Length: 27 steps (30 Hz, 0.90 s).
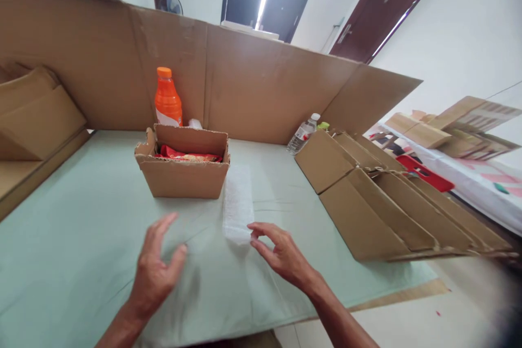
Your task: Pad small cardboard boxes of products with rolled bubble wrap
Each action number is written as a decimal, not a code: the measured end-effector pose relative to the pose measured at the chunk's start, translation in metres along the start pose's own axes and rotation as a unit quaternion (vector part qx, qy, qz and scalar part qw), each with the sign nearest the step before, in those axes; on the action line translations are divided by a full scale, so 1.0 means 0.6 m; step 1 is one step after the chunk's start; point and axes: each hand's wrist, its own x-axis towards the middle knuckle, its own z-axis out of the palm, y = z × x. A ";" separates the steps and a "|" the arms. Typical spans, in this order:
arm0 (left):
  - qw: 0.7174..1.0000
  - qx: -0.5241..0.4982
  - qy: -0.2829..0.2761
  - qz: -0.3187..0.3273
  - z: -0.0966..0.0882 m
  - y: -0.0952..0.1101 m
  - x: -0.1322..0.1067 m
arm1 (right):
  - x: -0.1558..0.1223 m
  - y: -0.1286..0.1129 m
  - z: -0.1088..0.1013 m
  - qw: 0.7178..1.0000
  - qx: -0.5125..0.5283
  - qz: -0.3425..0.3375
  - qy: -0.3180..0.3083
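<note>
My left hand (157,261) hovers over the green-covered table with thumb and fingers apart and nothing in it. Between the thumb and fingers of my right hand (277,247) is the near right corner of a translucent white strip, which looks like bubble wrap (238,204). The rest of the strip stretches away from me along the table. Just left of its far part stands a small cardboard box (185,178) with its top open. Red packets (190,156) lie inside that box; their lower parts are hidden by its front wall.
An orange bottle (167,98) stands behind the box. A clear bottle (304,133) leans at the back right, beside a cardboard divider with slots (375,217). Tall cardboard (261,81) walls the table's far side. Another cardboard box (36,125) is at the left.
</note>
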 end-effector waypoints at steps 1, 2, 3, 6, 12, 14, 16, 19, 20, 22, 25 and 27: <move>0.999 -0.006 -0.047 0.017 0.010 0.010 -0.019 | -0.009 -0.005 0.011 1.000 0.011 0.000 -0.008; 0.995 -0.009 -0.091 0.039 0.020 0.017 -0.037 | -0.015 -0.010 0.019 1.000 0.018 0.000 -0.018; 0.989 -0.006 -0.132 0.064 0.031 0.021 -0.052 | -0.020 -0.015 0.026 0.999 0.023 0.000 -0.029; 0.968 -0.003 -0.216 0.125 0.061 0.022 -0.080 | -0.030 -0.028 0.039 0.997 0.038 -0.007 -0.067; 0.964 -0.028 -0.262 0.037 0.085 0.016 -0.088 | -0.050 -0.023 0.043 0.992 0.104 0.000 -0.069; 0.966 -0.032 -0.256 -0.016 0.086 0.015 -0.086 | -0.061 -0.013 0.045 0.988 0.134 0.037 -0.070; 0.966 -0.035 -0.252 -0.053 0.086 0.015 -0.084 | -0.070 -0.003 0.052 0.983 0.154 0.072 -0.067; 0.962 -0.021 -0.261 -0.077 0.089 0.015 -0.079 | -0.079 0.007 0.073 0.982 0.150 0.105 -0.039; 0.961 -0.012 -0.264 -0.079 0.090 0.016 -0.077 | -0.081 0.009 0.080 0.983 0.144 0.114 -0.027; 0.960 0.006 -0.269 -0.079 0.093 0.018 -0.072 | -0.084 0.012 0.091 0.982 0.138 0.130 -0.008; 0.958 0.024 -0.273 -0.082 0.095 0.019 -0.065 | -0.082 0.015 0.090 0.977 0.157 0.145 0.012; 0.956 0.030 -0.278 -0.086 0.095 0.020 -0.063 | -0.072 0.016 0.082 0.969 0.197 0.148 0.027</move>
